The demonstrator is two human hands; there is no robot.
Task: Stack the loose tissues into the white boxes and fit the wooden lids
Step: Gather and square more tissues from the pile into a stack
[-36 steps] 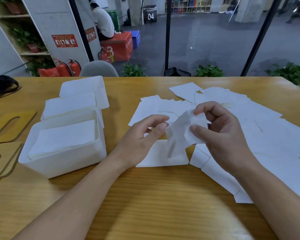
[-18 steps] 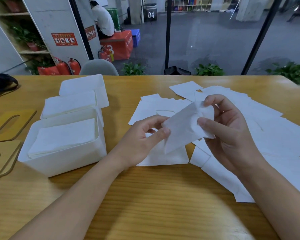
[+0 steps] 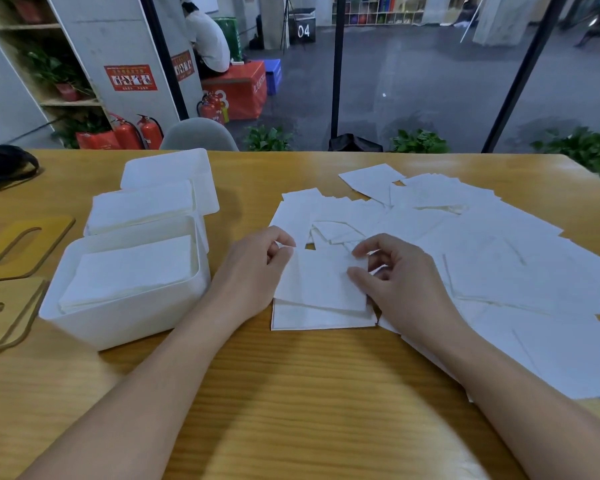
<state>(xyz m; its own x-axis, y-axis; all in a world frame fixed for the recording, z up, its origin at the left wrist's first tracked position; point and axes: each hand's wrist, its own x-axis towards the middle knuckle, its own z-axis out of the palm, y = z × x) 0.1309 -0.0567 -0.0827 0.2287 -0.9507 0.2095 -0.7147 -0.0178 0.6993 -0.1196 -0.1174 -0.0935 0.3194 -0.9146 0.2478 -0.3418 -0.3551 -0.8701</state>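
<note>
Pinching thin square tissue (image 3: 321, 278) w/ left hand (image 3: 253, 268) & right hand (image 3: 400, 282).

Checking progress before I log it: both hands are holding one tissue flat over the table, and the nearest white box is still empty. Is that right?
Not quite. The head view shows the nearest white box already holds a stack of tissues. The rest stands: the left hand and right hand both hold one tissue flat over the table.

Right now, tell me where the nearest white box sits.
In the head view, the nearest white box sits left on the table, beside the left hand, wooden lids further left.
</note>
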